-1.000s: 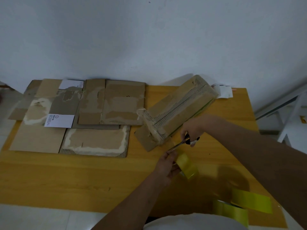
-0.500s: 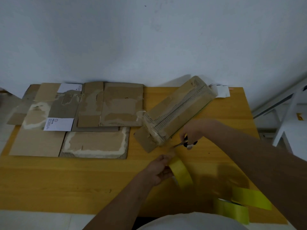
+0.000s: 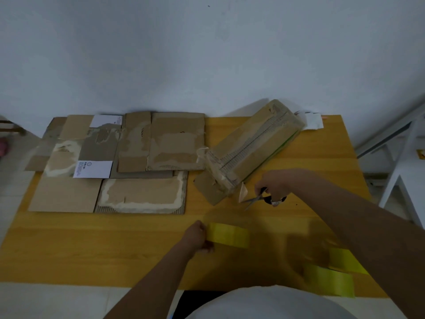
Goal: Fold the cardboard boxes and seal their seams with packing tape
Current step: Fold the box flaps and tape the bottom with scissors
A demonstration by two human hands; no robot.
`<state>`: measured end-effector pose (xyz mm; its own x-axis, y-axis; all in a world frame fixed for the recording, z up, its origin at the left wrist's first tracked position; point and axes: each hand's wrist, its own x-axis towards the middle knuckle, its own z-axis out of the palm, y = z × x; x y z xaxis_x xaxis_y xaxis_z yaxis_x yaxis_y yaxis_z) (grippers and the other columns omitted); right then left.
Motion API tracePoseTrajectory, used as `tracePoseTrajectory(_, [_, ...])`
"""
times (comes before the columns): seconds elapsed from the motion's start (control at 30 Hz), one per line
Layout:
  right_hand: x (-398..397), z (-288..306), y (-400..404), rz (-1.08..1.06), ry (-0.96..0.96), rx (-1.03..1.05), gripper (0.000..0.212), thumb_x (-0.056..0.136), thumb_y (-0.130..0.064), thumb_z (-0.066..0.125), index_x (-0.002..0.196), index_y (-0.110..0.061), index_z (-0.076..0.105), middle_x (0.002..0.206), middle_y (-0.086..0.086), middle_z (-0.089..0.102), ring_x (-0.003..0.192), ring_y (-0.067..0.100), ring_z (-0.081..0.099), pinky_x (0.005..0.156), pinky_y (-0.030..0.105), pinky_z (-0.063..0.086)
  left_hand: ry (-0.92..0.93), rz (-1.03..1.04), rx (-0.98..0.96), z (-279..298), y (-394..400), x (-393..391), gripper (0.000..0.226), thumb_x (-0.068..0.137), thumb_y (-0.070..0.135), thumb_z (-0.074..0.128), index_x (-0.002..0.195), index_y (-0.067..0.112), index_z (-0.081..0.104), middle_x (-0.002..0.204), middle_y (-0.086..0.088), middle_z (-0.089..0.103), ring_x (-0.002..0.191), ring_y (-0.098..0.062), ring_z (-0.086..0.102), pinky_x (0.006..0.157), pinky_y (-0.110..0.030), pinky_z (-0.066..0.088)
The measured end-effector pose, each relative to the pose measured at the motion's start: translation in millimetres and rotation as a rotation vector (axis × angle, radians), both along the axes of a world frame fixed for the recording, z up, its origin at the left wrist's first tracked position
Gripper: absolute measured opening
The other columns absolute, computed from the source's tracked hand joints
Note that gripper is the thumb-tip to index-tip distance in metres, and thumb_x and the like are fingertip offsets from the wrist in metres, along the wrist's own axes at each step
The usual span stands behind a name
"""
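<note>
On the right half of the wooden table (image 3: pixel 230 268), the folded cardboard box (image 3: pixel 250 148) lies on its side at a slant, its far end near the wall, its near end with a loose flap and a curl of cut tape (image 3: pixel 243 192) standing off the corner. Just beside that corner, your right hand (image 3: pixel 274 184) grips a pair of scissors (image 3: pixel 259 199), fingers curled through the dark handles, blades parted and pointing left toward the box but not touching it. Nearer to you and well apart from the box, your left hand (image 3: pixel 197 237) pinches a yellow roll of packing tape (image 3: pixel 228 234) by its left edge, holding it low over the tabletop; whether it rests on the wood cannot be told. Two more yellow tape rolls (image 3: pixel 331 280) sit at the table's near right corner, partly under your right forearm. To the left of the box, flattened cardboard sheets (image 3: pixel 119 162) overlap across the table's far left, two carrying white labels (image 3: pixel 94 169). White paper scraps (image 3: pixel 311 119) lie behind the box's far end. A white frame (image 3: pixel 400 171) stands off the table's right side.
</note>
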<state>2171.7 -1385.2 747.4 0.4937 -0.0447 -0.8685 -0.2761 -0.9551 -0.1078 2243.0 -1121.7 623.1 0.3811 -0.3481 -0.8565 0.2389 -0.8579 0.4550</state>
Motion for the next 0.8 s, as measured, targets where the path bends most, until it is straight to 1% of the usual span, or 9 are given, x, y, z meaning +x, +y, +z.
tracePoseTrajectory(0.1, [-6.7,-1.2,3.8,-0.029,-0.034,-0.030,0.040,0.092,-0.008,0.058,0.128,-0.025,0.054,0.119,0.001,0.053,0.113,0.024,0.055,0.075,0.036,0.046,-0.133,-0.099,0.015,-6.1,7.3,5.5,0.015,0.106,0.010,0.033,0.112,0.005,0.046,0.075,-0.023,0.060,0.050,-0.030,0.058,0.061,-0.047,0.056])
tracePoseTrajectory(0.23, [-13.2,-8.7,13.0,-0.097,-0.049,-0.040,0.041,0.090,-0.011,0.064,0.128,-0.024,0.054,0.121,0.005,0.055,0.108,0.025,0.056,0.071,0.033,0.041,-0.171,-0.357,0.063,-1.3,10.7,17.8,0.011,0.104,0.008,0.043,0.114,0.007,0.048,0.077,-0.017,0.057,0.052,-0.027,0.062,0.056,-0.041,0.059])
tracePoseTrajectory(0.3, [-16.4,-13.5,21.1,-0.138,-0.092,-0.048,0.041,0.091,-0.011,0.064,0.128,-0.024,0.053,0.123,0.006,0.054,0.111,0.026,0.054,0.072,0.034,0.043,-0.218,-0.572,0.133,3.4,5.2,23.9,0.014,0.097,0.004,0.058,0.109,0.006,0.051,0.072,-0.012,0.060,0.061,-0.027,0.068,0.070,-0.047,0.060])
tracePoseTrajectory(0.37, [-20.8,-18.8,28.3,-0.165,-0.143,-0.071,0.041,0.093,-0.011,0.061,0.130,-0.025,0.051,0.124,0.007,0.051,0.111,0.027,0.051,0.079,0.038,0.047,-0.318,-0.777,0.222,7.6,-1.5,27.1,0.029,0.090,0.001,0.066,0.116,0.005,0.055,0.089,-0.013,0.066,0.083,-0.027,0.072,0.077,-0.044,0.060])
tracePoseTrajectory(0.43, [-26.2,-23.0,32.2,-0.182,-0.181,-0.093,0.043,0.093,-0.013,0.061,0.132,-0.027,0.049,0.125,0.008,0.047,0.114,0.028,0.045,0.084,0.039,0.046,-0.411,-0.875,0.332,8.2,-3.7,30.7,0.023,0.095,0.007,0.059,0.118,0.006,0.058,0.112,-0.013,0.065,0.101,-0.028,0.068,0.080,-0.040,0.057])
tracePoseTrajectory(0.53, [-33.8,-26.1,33.3,-0.206,-0.208,-0.095,0.044,0.093,-0.013,0.061,0.131,-0.029,0.047,0.126,0.007,0.044,0.117,0.028,0.039,0.083,0.036,0.041,-0.453,-0.840,0.386,7.2,0.1,36.7,0.025,0.100,0.020,0.048,0.119,0.007,0.058,0.117,-0.013,0.062,0.102,-0.029,0.066,0.083,-0.040,0.056])
tracePoseTrajectory(0.6, [-37.7,-26.9,33.4,-0.213,-0.225,-0.101,0.043,0.093,-0.014,0.061,0.130,-0.030,0.047,0.126,0.007,0.043,0.118,0.027,0.039,0.082,0.035,0.040,-0.590,-0.765,0.291,13.3,0.3,43.2,0.028,0.103,0.031,0.044,0.117,0.010,0.054,0.111,-0.012,0.063,0.097,-0.029,0.065,0.075,-0.039,0.053])
tracePoseTrajectory(0.7, [-42.1,-28.0,33.4,-0.225,-0.255,-0.118,0.042,0.093,-0.015,0.062,0.129,-0.030,0.047,0.126,0.006,0.043,0.118,0.027,0.039,0.081,0.035,0.040,-0.999,-0.619,-0.096,44.5,-13.7,51.5,0.020,0.103,0.032,0.043,0.104,0.014,0.053,0.094,-0.005,0.060,0.076,-0.025,0.060,0.057,-0.033,0.040])
tracePoseTrajectory(0.8, [-46.9,-26.1,32.0,-0.219,-0.252,-0.139,0.045,0.092,-0.014,0.063,0.131,-0.030,0.045,0.128,0.006,0.042,0.119,0.027,0.039,0.081,0.034,0.041,-1.319,-0.765,-0.562,82.4,-55.5,55.5,0.017,0.097,0.024,0.046,0.100,0.016,0.060,0.102,-0.002,0.060,0.084,-0.021,0.059,0.066,-0.029,0.038])
